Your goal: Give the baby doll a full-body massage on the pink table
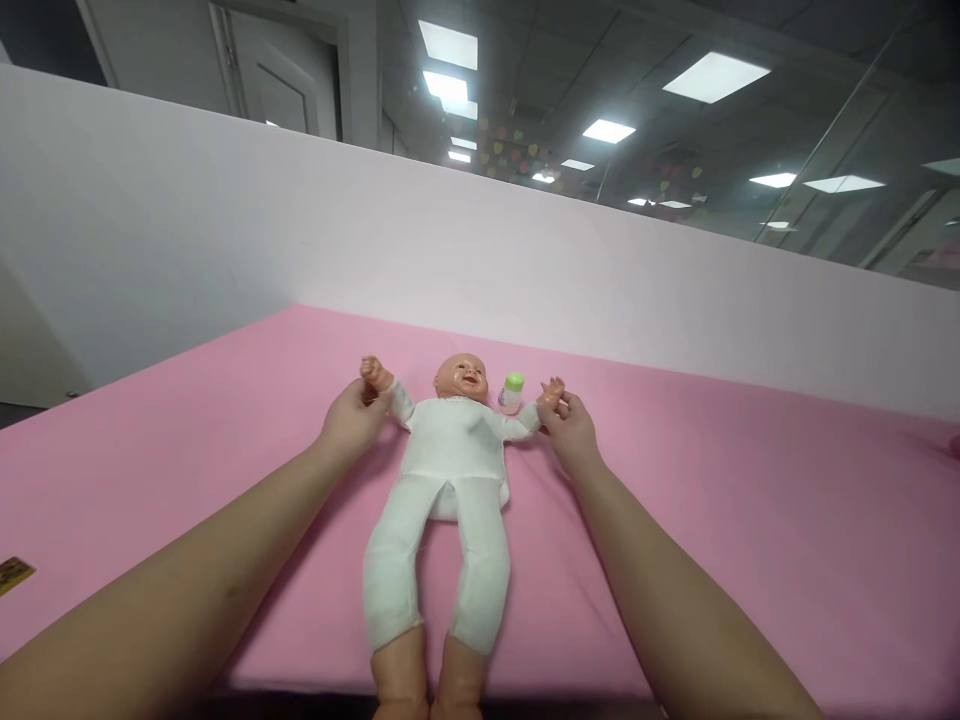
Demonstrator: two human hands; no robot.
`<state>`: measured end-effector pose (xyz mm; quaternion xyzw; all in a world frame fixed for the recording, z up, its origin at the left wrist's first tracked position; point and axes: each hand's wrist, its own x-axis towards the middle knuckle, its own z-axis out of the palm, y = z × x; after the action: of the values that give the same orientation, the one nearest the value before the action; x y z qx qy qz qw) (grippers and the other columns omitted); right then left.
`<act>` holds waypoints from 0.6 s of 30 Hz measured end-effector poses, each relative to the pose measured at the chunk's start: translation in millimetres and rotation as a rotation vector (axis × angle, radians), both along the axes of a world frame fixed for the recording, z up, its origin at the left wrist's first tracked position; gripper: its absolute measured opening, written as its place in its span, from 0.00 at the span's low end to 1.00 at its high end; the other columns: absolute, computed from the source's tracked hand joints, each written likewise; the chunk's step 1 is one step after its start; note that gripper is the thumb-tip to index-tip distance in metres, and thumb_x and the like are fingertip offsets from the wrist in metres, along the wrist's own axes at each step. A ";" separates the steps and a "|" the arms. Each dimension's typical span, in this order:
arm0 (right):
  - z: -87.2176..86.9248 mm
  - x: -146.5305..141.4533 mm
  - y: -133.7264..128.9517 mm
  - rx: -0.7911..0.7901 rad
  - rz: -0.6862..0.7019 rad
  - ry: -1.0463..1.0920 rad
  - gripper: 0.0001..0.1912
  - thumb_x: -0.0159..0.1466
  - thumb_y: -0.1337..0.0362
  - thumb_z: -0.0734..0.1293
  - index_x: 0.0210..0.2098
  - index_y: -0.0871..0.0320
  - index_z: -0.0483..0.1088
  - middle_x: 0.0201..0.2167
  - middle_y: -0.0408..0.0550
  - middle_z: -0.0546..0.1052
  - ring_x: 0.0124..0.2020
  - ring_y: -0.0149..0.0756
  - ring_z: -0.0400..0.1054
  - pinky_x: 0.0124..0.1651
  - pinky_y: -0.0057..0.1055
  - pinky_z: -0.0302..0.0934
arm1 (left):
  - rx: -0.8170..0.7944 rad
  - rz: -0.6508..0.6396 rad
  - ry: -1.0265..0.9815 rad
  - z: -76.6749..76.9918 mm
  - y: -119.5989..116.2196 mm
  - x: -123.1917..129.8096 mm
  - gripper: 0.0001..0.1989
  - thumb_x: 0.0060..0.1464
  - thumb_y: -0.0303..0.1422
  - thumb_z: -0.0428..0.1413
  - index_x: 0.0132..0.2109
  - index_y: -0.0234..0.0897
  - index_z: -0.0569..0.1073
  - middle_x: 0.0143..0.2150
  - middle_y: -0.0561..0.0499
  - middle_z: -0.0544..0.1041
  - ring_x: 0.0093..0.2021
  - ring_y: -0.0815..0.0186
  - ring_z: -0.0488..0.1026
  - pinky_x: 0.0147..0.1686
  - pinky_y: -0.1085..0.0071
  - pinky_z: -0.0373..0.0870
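Observation:
A baby doll (457,440) with a white cloth body lies on its back, its head toward the wall and its feet over the near edge of the pink surface. My left hand (355,420) grips the doll's arm on the left at the wrist, just under its small fist. On the other side, my right hand (571,432) is closed round the doll's other wrist, the doll's fingers showing above mine. Both doll arms are spread out sideways. Beside the doll's head, near my right hand, is a small bottle (511,395) with a green cap.
The padded pink surface (712,520) stretches to both sides. Behind it runs a low white wall (465,250) with a glass pane (675,130) above. A yellow-and-black label (15,574) lies at the left edge. A pink object (954,445) is cut off at the right.

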<state>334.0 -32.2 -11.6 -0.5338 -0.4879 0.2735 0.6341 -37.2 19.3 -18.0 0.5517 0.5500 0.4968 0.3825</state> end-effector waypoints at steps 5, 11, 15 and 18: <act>19.1 -42.8 -26.5 0.113 0.095 -0.505 0.25 0.64 0.60 0.74 0.60 0.48 0.75 0.50 0.47 0.82 0.48 0.45 0.77 0.53 0.43 0.73 | 0.213 -0.122 0.486 14.2 -24.5 19.3 0.28 0.62 0.55 0.54 0.59 0.42 0.76 0.56 0.47 0.75 0.52 0.67 0.74 0.53 0.73 0.71; 29.5 -64.4 -40.0 0.142 0.291 -0.996 0.12 0.69 0.64 0.70 0.49 0.43 0.80 0.42 0.40 0.83 0.43 0.41 0.76 0.46 0.37 0.69 | 0.331 -0.276 0.855 22.4 -36.4 28.7 0.25 0.63 0.49 0.51 0.60 0.43 0.78 0.61 0.47 0.73 0.58 0.63 0.71 0.56 0.71 0.70; 21.4 -61.5 -34.3 0.190 0.264 -1.044 0.22 0.65 0.71 0.70 0.55 0.45 0.79 0.54 0.40 0.81 0.56 0.45 0.73 0.61 0.43 0.66 | 0.359 -0.294 0.927 18.6 -36.3 27.8 0.25 0.65 0.48 0.49 0.61 0.46 0.78 0.64 0.49 0.71 0.61 0.60 0.70 0.61 0.67 0.68; 16.0 -60.6 -31.4 0.206 0.269 -1.047 0.23 0.66 0.71 0.70 0.58 0.45 0.78 0.56 0.40 0.80 0.59 0.45 0.72 0.65 0.45 0.64 | 0.366 -0.295 0.932 16.4 -36.2 28.0 0.24 0.65 0.48 0.49 0.61 0.48 0.77 0.65 0.50 0.70 0.61 0.59 0.70 0.62 0.64 0.67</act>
<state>273.4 -63.6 4.4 -0.4667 -0.8264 0.0010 0.3150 -9.2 -16.9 -1.6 0.8438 0.4824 0.2273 0.0601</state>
